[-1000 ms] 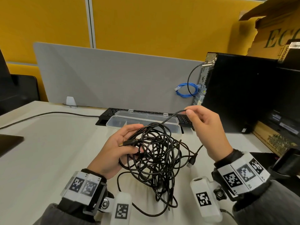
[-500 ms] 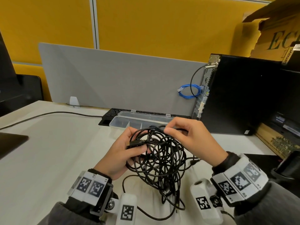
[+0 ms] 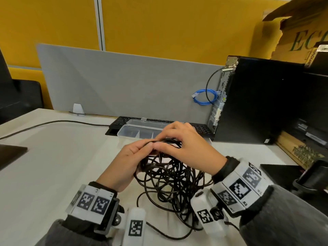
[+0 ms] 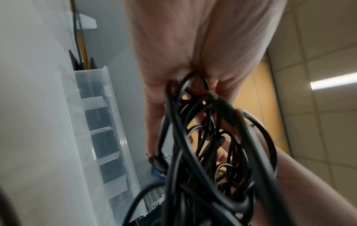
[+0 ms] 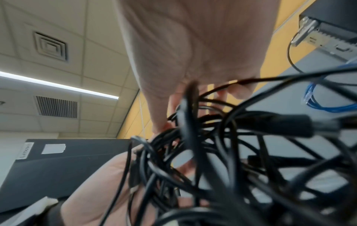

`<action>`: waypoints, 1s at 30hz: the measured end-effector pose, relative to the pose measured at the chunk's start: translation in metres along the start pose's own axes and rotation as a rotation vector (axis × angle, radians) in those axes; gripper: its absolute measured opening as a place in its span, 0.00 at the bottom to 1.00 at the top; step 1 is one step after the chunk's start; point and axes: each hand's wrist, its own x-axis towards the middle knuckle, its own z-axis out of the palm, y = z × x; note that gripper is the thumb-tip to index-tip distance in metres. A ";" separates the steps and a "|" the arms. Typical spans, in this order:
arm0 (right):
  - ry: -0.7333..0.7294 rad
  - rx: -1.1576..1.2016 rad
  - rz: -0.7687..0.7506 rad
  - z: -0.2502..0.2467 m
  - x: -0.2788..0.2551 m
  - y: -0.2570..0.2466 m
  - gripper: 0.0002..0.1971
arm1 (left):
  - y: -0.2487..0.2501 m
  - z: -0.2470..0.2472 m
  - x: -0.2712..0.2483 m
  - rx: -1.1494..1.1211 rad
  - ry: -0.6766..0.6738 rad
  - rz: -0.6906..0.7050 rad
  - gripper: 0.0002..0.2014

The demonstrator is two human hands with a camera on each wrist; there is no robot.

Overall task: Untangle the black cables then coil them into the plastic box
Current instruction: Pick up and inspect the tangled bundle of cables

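A tangled bundle of black cables point(image 3: 170, 181) hangs between both hands just above the white desk point(image 3: 53, 166); its lower loops trail onto the desk. My left hand point(image 3: 136, 153) grips the top left of the tangle point(image 4: 203, 137), fingers curled round strands. My right hand point(image 3: 170, 141) lies over the top of the bundle, fingers curled and pinching strands point(image 5: 193, 122) beside the left fingers. The clear plastic box point(image 3: 140, 131), lid open and divided into compartments point(image 4: 104, 137), sits just behind the hands. The fingertips are mostly hidden among the cables.
A black keyboard point(image 3: 120, 121) lies behind the box against a grey partition point(image 3: 124, 86). A black computer tower point(image 3: 257, 98) with a blue cable point(image 3: 204, 98) stands at the right. A thin black cord point(image 3: 53, 122) crosses the desk at the left. Dark items sit at the right edge.
My right hand came down and left from a raised strand to the top of the bundle, meeting the left hand. The left hand kept its grip on the tangle.
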 end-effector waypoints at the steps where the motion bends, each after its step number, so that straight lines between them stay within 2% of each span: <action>1: 0.006 -0.018 -0.006 0.002 0.002 0.001 0.19 | 0.000 0.000 0.000 0.061 0.036 0.038 0.13; 3: -0.001 -0.027 0.008 0.005 0.007 0.005 0.20 | -0.002 -0.001 0.001 0.145 0.086 0.125 0.13; 5: -0.015 -0.010 0.032 0.006 0.010 0.013 0.12 | -0.003 -0.003 0.003 0.168 0.150 0.174 0.14; 6: -0.021 -0.015 0.051 0.005 0.009 0.019 0.09 | -0.003 -0.005 0.004 0.141 0.198 0.174 0.14; 11: -0.015 0.032 0.153 -0.014 -0.002 0.044 0.11 | -0.002 -0.014 0.006 -0.014 0.362 0.179 0.14; 16: 0.010 0.039 0.266 -0.030 -0.019 0.058 0.07 | 0.003 -0.026 0.011 -0.472 0.457 0.124 0.12; 18: 0.034 0.021 0.297 -0.029 -0.022 0.067 0.10 | 0.002 -0.026 0.013 -0.543 0.455 0.076 0.12; 20: 0.043 0.014 0.313 -0.028 -0.023 0.073 0.10 | 0.004 -0.023 0.016 -0.510 0.448 0.022 0.13; 23: 0.039 0.129 0.298 -0.027 -0.024 0.074 0.07 | 0.014 -0.020 0.017 -0.278 0.408 -0.078 0.11; 26: 0.048 0.270 0.259 -0.023 -0.027 0.069 0.09 | 0.027 -0.020 0.020 0.143 0.341 -0.143 0.06; 28: 0.048 0.293 0.237 -0.021 -0.028 0.066 0.11 | 0.034 -0.020 0.025 0.545 0.307 -0.082 0.11; 30: 0.044 0.290 0.217 -0.020 -0.027 0.062 0.12 | 0.037 -0.014 0.031 0.997 0.211 0.048 0.17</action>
